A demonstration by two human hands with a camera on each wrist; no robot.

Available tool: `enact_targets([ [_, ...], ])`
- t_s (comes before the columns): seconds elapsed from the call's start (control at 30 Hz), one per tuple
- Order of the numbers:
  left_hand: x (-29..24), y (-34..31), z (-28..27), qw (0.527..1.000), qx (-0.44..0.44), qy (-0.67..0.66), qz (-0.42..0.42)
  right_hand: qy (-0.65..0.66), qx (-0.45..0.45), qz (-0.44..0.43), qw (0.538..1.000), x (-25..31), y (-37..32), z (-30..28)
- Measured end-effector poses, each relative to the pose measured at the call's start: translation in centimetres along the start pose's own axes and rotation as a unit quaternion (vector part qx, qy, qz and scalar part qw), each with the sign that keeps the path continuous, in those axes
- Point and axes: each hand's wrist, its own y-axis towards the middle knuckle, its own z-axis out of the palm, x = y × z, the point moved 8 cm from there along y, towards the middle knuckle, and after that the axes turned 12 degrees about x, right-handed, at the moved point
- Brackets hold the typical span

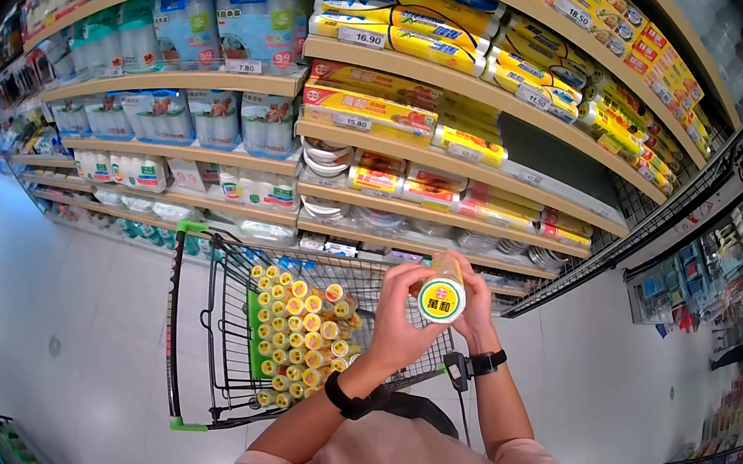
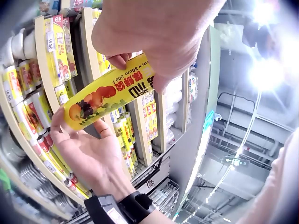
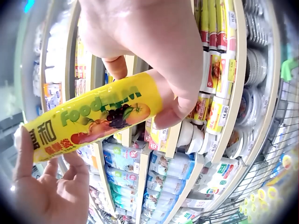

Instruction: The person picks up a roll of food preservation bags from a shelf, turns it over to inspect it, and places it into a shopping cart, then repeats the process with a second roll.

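Note:
A yellow roll of food bags (image 1: 441, 300) is held up in front of the chest, over the shopping cart's right side in the head view. Its round white end cap with a yellow label faces the head camera. My left hand (image 1: 396, 321) grips one end between thumb and fingers. The other end is held by the fingers and thumb of my right hand (image 1: 473, 301). Printed fruit and "Food Film" lettering show along the roll (image 3: 98, 114) in the right wrist view. In the left wrist view, my left hand (image 2: 149, 37) hides part of the lettering.
Many similar yellow-capped rolls (image 1: 305, 322) stand packed in the wire shopping cart (image 1: 226, 347). Shelves ahead hold long yellow boxes (image 1: 369, 111), rolls of film (image 1: 396, 34) and stacked cups (image 1: 161, 119). A pale tiled floor (image 1: 115, 363) lies to the left of the cart.

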Motion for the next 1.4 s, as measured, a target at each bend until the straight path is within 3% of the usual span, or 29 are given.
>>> enact_targets([
  [0.27, -0.6, 0.3, -0.6, 0.999, -0.01, 0.036, 0.009, 0.006, 0.003, 0.009, 1.0, -0.1, -0.1, -1.0],
  [0.4, 2.3, -0.2, -1.4, 0.989, -0.051, -0.137, -0.025, -0.029, -0.003, -0.019, 0.999, 0.6, -0.5, -4.4],
  [0.43, 2.9, -0.1, -2.0, 0.983, -0.045, -0.172, -0.036, -0.06, -0.03, -0.023, 0.997, 1.7, -0.7, -2.6],
  [0.53, 6.4, -0.2, -3.8, 0.946, -0.089, -0.294, -0.107, -0.12, -0.022, -0.029, 0.992, 3.9, -1.0, -1.1],
  [0.57, 7.6, -0.7, -4.3, 0.936, -0.102, -0.289, -0.173, -0.102, 0.024, -0.046, 0.993, 4.2, -0.8, -1.9],
  [0.67, 11.6, -1.9, -4.0, 0.847, -0.132, -0.46, -0.23, -0.175, 0.051, -0.079, 0.98, 5.5, -0.6, 2.0],
  [0.87, 14.1, -3.4, -1.5, 0.767, -0.09, -0.544, -0.329, -0.278, 0.081, 0.013, 0.957, 2.8, 0.9, 4.3],
  [1.0, 14.8, -4.6, -0.4, 0.757, -0.03, -0.493, -0.428, -0.325, 0.099, 0.032, 0.94, 1.7, 1.3, 5.6],
  [1.13, 15.1, -5.5, -0.2, 0.756, -0.011, -0.467, -0.459, -0.39, 0.146, 0.019, 0.909, 1.1, 1.8, 6.6],
  [1.3, 15.8, -6.2, -0.4, 0.743, 0.002, -0.487, -0.459, -0.395, 0.127, 0.013, 0.91, 1.4, 2.7, 6.6],
  [1.4, 15.1, -5.7, -1.7, 0.808, -0.007, -0.376, -0.453, -0.393, 0.088, -0.024, 0.915, 2.4, 3.4, 7.1],
])
